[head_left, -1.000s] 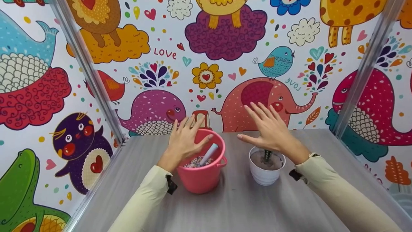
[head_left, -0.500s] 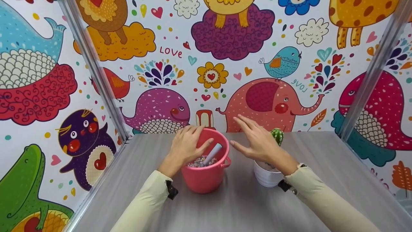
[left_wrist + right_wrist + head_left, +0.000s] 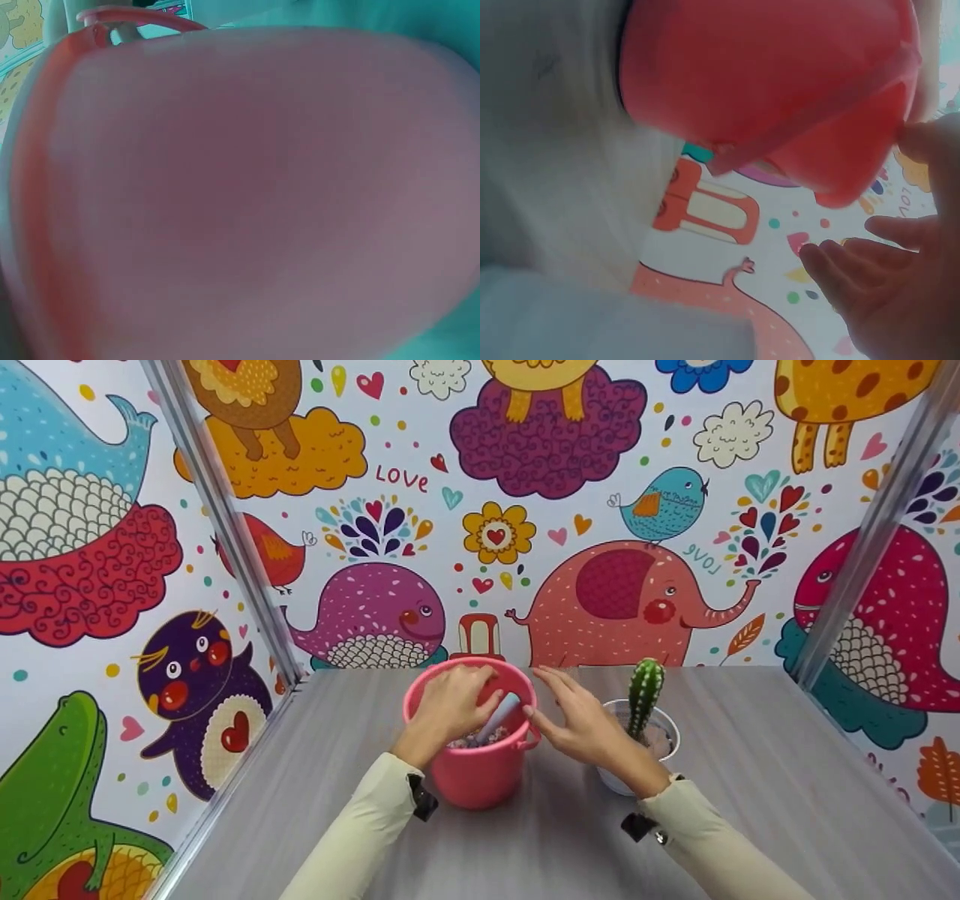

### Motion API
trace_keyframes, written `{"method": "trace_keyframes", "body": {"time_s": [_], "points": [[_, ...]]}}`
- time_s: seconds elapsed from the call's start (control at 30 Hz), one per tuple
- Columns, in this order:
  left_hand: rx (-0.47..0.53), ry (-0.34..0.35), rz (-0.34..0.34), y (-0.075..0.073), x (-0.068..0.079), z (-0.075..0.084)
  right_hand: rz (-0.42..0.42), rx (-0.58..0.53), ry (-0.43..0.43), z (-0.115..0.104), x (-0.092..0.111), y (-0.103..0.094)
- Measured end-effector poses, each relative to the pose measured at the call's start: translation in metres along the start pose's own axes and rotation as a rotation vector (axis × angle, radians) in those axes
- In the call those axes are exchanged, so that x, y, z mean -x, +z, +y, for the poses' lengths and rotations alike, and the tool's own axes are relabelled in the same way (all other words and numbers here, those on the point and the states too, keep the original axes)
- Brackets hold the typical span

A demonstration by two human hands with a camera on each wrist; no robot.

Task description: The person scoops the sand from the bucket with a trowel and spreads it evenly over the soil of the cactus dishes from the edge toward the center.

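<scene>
The pink bucket (image 3: 480, 769) stands with the left hand (image 3: 452, 701) over its mouth beside a pale-blue handle (image 3: 501, 715), grip impossible to tell, and the empty, loosely extended right hand (image 3: 587, 727) at its rim.

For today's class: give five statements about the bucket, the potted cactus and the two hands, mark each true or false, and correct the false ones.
1. A spiny green cactus rises from a round white pot. True.
2. A round pink plastic bucket stands on the grey wood-grain table. True.
3. The bucket has nothing inside it. False: a slender pale-blue rod leans inside.
4. Both hands grip the pot. False: the left hand, for one, is over the bucket's opening.
5. The right hand is beside the bucket's rim. True.
</scene>
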State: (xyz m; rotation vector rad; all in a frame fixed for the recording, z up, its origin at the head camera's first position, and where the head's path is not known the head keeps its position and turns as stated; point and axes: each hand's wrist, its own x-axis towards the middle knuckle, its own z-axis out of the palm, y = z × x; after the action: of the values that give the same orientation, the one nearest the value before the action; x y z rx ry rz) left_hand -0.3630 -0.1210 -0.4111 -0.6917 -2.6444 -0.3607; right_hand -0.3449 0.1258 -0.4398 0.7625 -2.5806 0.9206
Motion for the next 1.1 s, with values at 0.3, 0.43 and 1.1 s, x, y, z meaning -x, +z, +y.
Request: {"method": "trace_keyframes", "body": {"time_s": [0.3, 0.43, 1.1], "points": [[0.065, -0.031, -0.092, 0.01, -0.006, 0.003, 0.029, -0.317, 0.034, -0.001, 0.003, 0.023], [0.126, -0.034, -0.127, 0.012, -0.01, 0.004, 0.054, -0.39, 0.062, -0.003, 0.006, 0.03], [0.272, -0.043, -0.286, 0.022, -0.02, 0.007, 0.172, -0.622, 0.167, -0.013, 0.015, 0.058]]}}
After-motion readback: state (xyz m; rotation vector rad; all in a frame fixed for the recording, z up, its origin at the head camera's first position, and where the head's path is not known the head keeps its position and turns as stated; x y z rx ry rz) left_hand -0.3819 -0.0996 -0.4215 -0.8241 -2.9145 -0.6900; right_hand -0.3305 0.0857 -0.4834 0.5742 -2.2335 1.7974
